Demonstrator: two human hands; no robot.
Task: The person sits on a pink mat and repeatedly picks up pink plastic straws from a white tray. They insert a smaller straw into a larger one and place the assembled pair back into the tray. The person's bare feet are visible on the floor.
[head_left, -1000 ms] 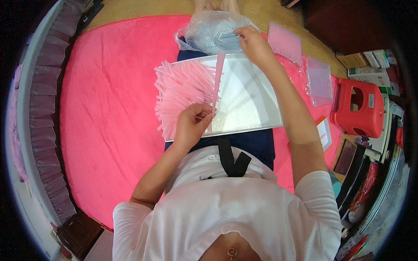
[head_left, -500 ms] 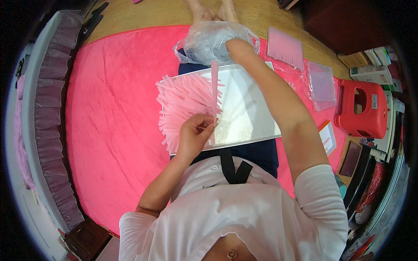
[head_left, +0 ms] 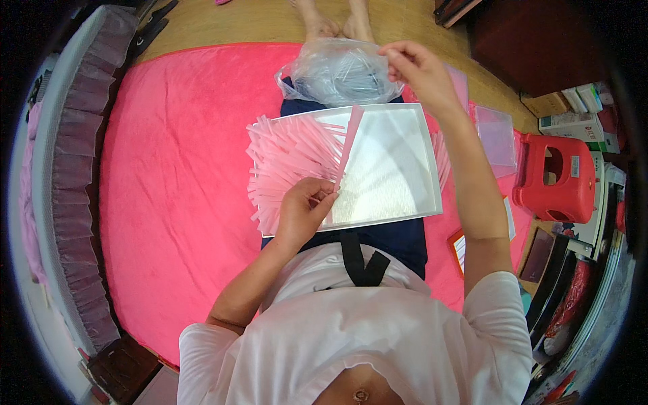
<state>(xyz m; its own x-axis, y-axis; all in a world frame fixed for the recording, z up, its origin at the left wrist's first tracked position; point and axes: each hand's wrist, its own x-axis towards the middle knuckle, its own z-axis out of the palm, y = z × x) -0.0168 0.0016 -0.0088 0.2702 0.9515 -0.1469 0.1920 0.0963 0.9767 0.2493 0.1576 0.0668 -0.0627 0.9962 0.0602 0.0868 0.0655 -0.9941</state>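
Observation:
My left hand [head_left: 307, 208], low at the left half of a shallow white tray [head_left: 398, 175], pinches the lower end of a narrow pink strip [head_left: 348, 145]. The strip stands up from the fingers and leans right. Beside it, many similar pink strips [head_left: 290, 158] lie fanned in a heap over the tray's left side. Beyond the tray, on my legs, sits a clear plastic bag [head_left: 310, 71] with thin greyish pieces inside. My right hand [head_left: 422, 74] is raised at the bag's right edge, fingertips pinched together. Whatever is between them is too small to make out.
A bright pink blanket [head_left: 175, 189] covers the floor around me. At the right are clear flat plastic cases [head_left: 496, 135], a red plastic stool [head_left: 557, 177], boxes [head_left: 574, 125] and a framed card [head_left: 459, 250]. More pink strips [head_left: 440, 158] lie just past the tray's right edge.
My right hand has come out of the bag and moved up and to the right. The strip in my left hand has tipped from upright toward the right.

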